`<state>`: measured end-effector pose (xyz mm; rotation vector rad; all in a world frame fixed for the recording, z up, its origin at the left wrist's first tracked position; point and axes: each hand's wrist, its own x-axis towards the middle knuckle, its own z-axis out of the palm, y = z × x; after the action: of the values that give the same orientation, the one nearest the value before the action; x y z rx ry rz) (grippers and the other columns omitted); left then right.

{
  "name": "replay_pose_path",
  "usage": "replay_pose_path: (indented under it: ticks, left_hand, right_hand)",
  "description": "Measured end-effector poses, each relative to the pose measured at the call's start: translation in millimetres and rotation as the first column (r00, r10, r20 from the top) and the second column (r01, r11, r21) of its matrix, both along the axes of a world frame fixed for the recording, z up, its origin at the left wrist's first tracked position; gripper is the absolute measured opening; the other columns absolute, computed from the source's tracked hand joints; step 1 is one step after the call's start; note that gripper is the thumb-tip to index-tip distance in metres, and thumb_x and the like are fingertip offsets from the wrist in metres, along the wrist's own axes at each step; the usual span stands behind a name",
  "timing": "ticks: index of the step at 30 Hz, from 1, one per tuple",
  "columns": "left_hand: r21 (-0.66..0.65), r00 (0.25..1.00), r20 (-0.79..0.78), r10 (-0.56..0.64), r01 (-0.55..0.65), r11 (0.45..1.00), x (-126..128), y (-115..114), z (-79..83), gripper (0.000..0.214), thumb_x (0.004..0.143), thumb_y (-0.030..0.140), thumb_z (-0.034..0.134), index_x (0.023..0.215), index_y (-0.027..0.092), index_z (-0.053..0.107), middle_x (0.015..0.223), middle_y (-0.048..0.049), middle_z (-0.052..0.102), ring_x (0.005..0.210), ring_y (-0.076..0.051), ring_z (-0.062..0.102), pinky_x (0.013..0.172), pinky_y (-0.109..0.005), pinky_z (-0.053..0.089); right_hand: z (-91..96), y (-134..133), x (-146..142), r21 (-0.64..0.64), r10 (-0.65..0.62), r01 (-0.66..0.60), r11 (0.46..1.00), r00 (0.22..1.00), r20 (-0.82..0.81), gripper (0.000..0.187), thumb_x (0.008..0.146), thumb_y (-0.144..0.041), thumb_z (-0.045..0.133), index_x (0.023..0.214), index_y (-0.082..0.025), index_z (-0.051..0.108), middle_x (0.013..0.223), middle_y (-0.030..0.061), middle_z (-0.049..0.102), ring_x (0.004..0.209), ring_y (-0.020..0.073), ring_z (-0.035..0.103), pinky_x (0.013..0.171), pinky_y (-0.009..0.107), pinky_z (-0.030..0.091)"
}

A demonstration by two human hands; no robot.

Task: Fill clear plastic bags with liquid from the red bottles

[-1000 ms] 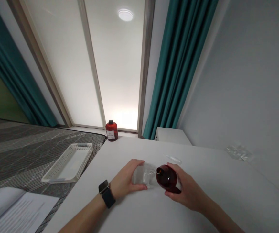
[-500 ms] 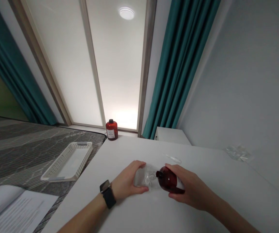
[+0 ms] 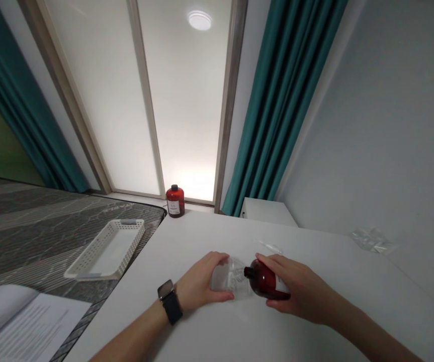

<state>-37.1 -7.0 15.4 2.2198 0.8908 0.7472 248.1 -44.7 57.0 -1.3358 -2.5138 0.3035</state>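
Teal curtains (image 3: 288,100) framed a lit frosted window (image 3: 186,110) behind a white desk (image 3: 239,332). Off the desk at the left, an open book (image 3: 28,322) and a white basket (image 3: 105,250) lay on a grey marbled surface (image 3: 51,216). A small red bottle (image 3: 175,201) stood upright at the desk's far edge. Near the middle of the desk, the left hand (image 3: 201,281), a black watch (image 3: 169,301) on its wrist, was cupped around a clear container (image 3: 229,276), its fingers curled over it in a light grasp. Just right of that, the right hand (image 3: 299,290) gripped a dark red bottle (image 3: 267,280) lying nearly level, its neck pointing left, right beside the container; whether they touched could not be told. Since a moment before, that bottle had tipped lower and its neck had closed on the container. Beyond them lay a clear tube (image 3: 271,247), and a plastic bag (image 3: 373,240) sat toward the desk's far right edge.
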Motion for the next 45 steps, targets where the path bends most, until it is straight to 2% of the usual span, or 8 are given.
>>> replay_pose_path:
  ticks: [12, 18, 29, 37, 45]
  left_hand:
    - [-0.002, 1.000, -0.005, 0.001, -0.001, 1.000, 1.2, -0.1, 1.1, 0.069, 0.068, 0.031, 0.084, 0.126, 0.021, 0.048, 0.118, -0.0093, 0.061, 0.107, -0.029, 0.061, 0.094, -0.044, 0.050]
    - [-0.005, 1.000, 0.003, -0.002, 0.002, 1.000, 1.0, 0.2, -0.7, 0.069, 0.068, 0.032, 0.084, 0.125, 0.021, 0.049, 0.117, -0.0092, 0.062, 0.107, -0.029, 0.061, 0.094, -0.045, 0.049]
    - [-0.012, 1.000, -0.008, -0.021, 0.021, 1.000, -0.4, -1.5, 5.5, 0.068, 0.069, 0.027, 0.083, 0.125, 0.019, 0.047, 0.118, -0.0098, 0.061, 0.108, -0.028, 0.060, 0.096, -0.044, 0.049]
    - [-0.011, 1.000, -0.010, -0.023, 0.023, 1.000, -1.2, -1.4, 6.0, 0.070, 0.068, 0.027, 0.084, 0.127, 0.018, 0.047, 0.120, -0.0114, 0.061, 0.109, -0.030, 0.060, 0.095, -0.044, 0.049]
    - [-0.021, 0.999, -0.023, -0.026, 0.025, 0.999, -0.8, -2.7, 6.7, 0.068, 0.069, 0.027, 0.084, 0.126, 0.019, 0.046, 0.119, -0.0109, 0.060, 0.109, -0.029, 0.059, 0.096, -0.044, 0.048]
  right_hand:
    - [17.4, 3.5, -2.9, -0.060, 0.017, -0.015, 0.998, 0.999, 0.042, 0.087, 0.066, -0.025, 0.078, 0.145, -0.028, 0.041, 0.125, 0.0105, 0.064, 0.107, 0.0303, 0.063, 0.091, 0.043, 0.051]
    - [21.7, 4.6, -4.0, -0.074, 0.025, -0.020, 0.997, 0.998, 0.058, 0.087, 0.067, -0.025, 0.078, 0.145, -0.029, 0.041, 0.124, 0.0101, 0.064, 0.106, 0.0299, 0.063, 0.091, 0.043, 0.051]
    - [32.6, 4.8, -8.2, -0.124, 0.031, -0.017, 0.992, 0.993, 0.114, 0.087, 0.067, -0.025, 0.077, 0.146, -0.029, 0.040, 0.126, 0.0098, 0.063, 0.109, 0.0310, 0.061, 0.093, 0.044, 0.050]
    - [35.6, 4.4, -9.0, -0.125, 0.029, -0.016, 0.992, 0.994, 0.107, 0.086, 0.068, -0.025, 0.077, 0.145, -0.029, 0.040, 0.122, 0.0089, 0.064, 0.104, 0.0289, 0.063, 0.090, 0.040, 0.051]
    - [41.0, 6.8, -10.5, -0.196, 0.022, 0.015, 0.981, 0.982, 0.186, 0.089, 0.069, -0.030, 0.077, 0.148, -0.028, 0.035, 0.126, 0.0102, 0.061, 0.110, 0.0300, 0.060, 0.094, 0.041, 0.047]
